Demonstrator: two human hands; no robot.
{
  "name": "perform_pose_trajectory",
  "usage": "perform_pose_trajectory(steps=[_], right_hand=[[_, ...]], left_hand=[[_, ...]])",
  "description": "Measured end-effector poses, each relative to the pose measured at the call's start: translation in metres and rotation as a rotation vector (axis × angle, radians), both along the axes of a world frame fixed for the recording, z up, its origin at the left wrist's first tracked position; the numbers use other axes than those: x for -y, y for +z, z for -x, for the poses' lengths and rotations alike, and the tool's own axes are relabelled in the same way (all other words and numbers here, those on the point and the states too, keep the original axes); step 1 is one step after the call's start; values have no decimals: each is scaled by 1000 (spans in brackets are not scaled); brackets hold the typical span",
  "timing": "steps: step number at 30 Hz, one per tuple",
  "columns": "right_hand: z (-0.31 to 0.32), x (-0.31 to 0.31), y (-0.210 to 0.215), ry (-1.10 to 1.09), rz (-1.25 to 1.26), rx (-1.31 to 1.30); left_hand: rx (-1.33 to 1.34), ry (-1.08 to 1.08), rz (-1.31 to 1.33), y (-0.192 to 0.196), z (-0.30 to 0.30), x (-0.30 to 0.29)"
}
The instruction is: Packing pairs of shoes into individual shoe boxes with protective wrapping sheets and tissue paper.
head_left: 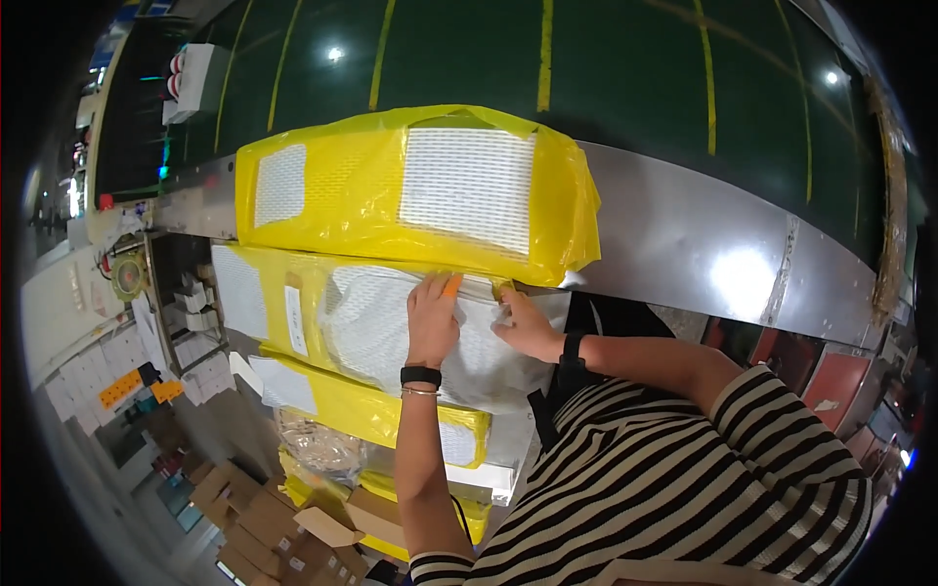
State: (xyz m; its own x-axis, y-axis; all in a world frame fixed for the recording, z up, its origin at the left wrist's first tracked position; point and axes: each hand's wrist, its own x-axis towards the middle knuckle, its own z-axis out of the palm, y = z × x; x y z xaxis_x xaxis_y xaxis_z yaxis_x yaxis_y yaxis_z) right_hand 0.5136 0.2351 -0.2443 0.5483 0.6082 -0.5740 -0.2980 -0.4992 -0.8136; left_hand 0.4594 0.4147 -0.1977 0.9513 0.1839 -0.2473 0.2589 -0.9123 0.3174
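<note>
At far left, a rack (195, 303) of small white boxes, and lower down a heap of cardboard cartons (264, 518). Further in, a stack of yellow-wrapped parcels: the top parcel (420, 190) lying half on the green belt (606, 59), and just below it the white-and-yellow parcel (362, 327) under both hands, tucked against the underside of the top one. Left hand (431, 320) laid flat and spread on the white face, gripping nothing, fingers pointing up toward the seam, an orange cap (450, 285) on one fingertip, wrist straight with a black band (421, 375) round it, forearm rising almost upright from the lower edge. Just to its right, right hand (528, 328) with fingertips apparently pinched shut on a yellow strip (501, 288) at the parcel's upper edge, wrist bent inward, forearm coming across level from the right. For clean work here, probably best to keep the flat palm pressing the wrap taut close beside the pinch, pull the strip low and along the seam instead of straight out, and mind the top parcel resting overhead. Further right, the metal rail (703, 239) of the belt, and in the lower corner a striped shirt (674, 488).
</note>
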Motion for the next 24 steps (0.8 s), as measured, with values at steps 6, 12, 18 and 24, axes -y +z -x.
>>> perform_pose_trajectory(steps=[6, 12, 18, 24], right_hand=[[-10, -20, 8, -175, -126, -434], [11, -27, 21, -17, -247, -483], [-2, -15, -1, 11, -7, 265], [-11, -32, -6, -218, -73, -320]], left_hand=[[-61, -15, -31, -9, -7, -3], [-125, 40, 84, 2, -8, -9], [-218, 38, 157, 2, -17, -26], [-172, 83, 259, -8, -15, -29]])
